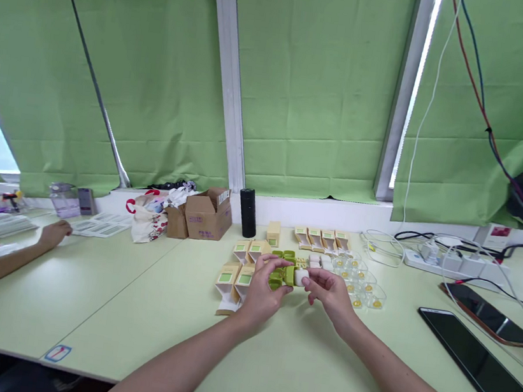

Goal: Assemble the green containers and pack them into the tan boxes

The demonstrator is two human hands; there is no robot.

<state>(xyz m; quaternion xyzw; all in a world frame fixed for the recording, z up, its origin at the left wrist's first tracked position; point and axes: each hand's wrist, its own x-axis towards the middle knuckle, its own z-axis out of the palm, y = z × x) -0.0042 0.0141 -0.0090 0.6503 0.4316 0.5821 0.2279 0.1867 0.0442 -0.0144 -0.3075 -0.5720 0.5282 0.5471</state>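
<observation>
My left hand (262, 294) is closed around a small olive-green case (288, 276), thumb below and fingers above. My right hand (331, 293) pinches a white rounded block (301, 278), which sits against the right end of the green case. How far the block is inside the case cannot be seen. Behind my fingers stand more green cases (289, 255) and white blocks (320, 261), partly hidden. Clear plastic cups with yellow centres (376, 297) are grouped right of my right hand. Open cream cartons with green labels (227, 279) stand left of my left hand.
More cartons (327, 241) line the back, near a black cylinder (247, 213) and a cardboard box (209, 215). At right lie two phones (481, 353), a power strip (454, 268) and loose cables. Another person's arm (6, 262) rests on the table at left.
</observation>
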